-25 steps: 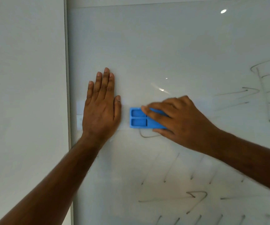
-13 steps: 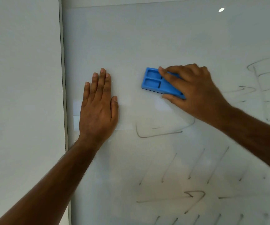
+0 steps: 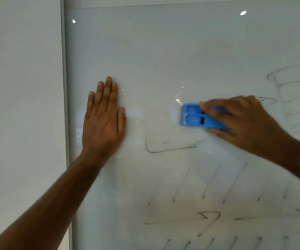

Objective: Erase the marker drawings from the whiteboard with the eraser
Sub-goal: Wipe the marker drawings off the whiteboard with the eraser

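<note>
Glossy whiteboard (image 3: 163,51), blue plastic eraser (image 3: 192,116)

Soft, even light from where I watch; ceiling lamps glare on the whiteboard (image 3: 163,51); my right hand (image 3: 244,121) smears with motion blur.

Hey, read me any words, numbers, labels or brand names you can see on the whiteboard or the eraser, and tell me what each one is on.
None can be read.
Whiteboard: only marker strokes and sketch lines, no letters or numbers.
Blue eraser: motion-blurred, no brand or label visible.
Pale patch beside the left hand: faint marks, too blurred to read.
</note>
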Tool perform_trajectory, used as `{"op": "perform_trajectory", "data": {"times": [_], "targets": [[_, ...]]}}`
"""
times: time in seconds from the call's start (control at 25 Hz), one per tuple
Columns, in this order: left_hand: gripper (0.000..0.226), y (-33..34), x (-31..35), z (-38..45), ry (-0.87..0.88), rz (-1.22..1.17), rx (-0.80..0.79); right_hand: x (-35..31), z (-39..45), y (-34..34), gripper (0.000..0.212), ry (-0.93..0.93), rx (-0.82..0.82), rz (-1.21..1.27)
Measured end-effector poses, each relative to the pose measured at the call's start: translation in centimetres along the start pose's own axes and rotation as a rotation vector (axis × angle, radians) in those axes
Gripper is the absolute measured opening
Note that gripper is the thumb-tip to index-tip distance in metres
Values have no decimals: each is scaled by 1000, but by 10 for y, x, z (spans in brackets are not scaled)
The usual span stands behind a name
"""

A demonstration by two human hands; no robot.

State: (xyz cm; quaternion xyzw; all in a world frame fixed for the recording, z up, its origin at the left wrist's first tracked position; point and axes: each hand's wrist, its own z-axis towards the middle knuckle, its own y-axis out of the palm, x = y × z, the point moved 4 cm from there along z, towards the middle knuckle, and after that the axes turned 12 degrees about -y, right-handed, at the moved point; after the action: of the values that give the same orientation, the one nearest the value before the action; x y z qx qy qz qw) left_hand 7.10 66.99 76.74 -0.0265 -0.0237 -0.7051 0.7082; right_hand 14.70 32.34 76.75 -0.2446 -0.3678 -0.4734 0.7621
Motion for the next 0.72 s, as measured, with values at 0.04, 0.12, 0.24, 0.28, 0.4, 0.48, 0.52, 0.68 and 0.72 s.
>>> {"op": "perform_trajectory", "data": {"times": [0.04, 0.12, 0.24, 0.28, 0.4, 0.48, 0.52, 0.68, 0.72], "targets": [[65, 0, 0, 0, -1, 1, 0, 21, -1, -4, 62, 60, -3, -8], [64, 0, 1, 0, -5, 4, 0, 54, 6, -9, 67, 166, -26, -17], [64, 0, 1, -1, -4, 1, -3, 70, 32, -6, 70, 297, 0, 28], [64, 0, 2, -1, -4, 0, -7, 67, 42, -3, 71, 313, 20, 44], [64, 0, -1, 0, 3, 4, -22, 34, 56, 5, 70, 217, 29, 52], [64, 0, -1, 0, 3, 0, -38, 12, 40, 6, 68, 106, 8, 46], [65, 0, -1, 0, -1, 2, -46, 5, 27, 5, 67, 55, -7, 45], [66, 0, 3, 4, 24, 22, -110, 17, -28, -1, 63, -14, -75, 36], [66, 0, 5, 7, 41, 27, -126, 29, -37, -5, 63, 4, -86, 29]]}}
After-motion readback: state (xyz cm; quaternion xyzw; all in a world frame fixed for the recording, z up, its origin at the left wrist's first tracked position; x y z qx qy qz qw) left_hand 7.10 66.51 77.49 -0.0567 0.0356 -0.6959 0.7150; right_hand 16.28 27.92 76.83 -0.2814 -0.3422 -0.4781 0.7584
